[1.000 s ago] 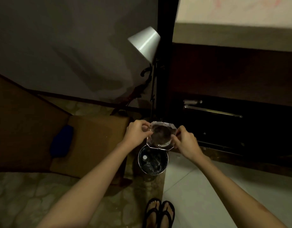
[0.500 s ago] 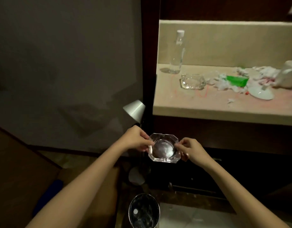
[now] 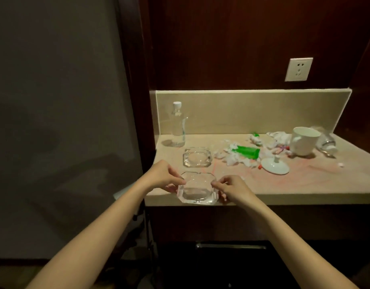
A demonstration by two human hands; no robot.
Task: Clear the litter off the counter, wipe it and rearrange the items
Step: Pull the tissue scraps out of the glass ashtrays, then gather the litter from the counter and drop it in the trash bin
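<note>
Holding an ashtray [image 3: 197,190] between your pinching left hand [image 3: 163,176] and right hand [image 3: 232,189].
Counter [image 3: 305,184] edge directly beneath; second ashtray [image 3: 197,157] at 12 o'clock.

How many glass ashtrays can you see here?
2. One ashtray is held between the left hand and the right hand at the counter's front edge. The second ashtray sits on the counter behind it, near the water bottle. None seems hidden.
</note>
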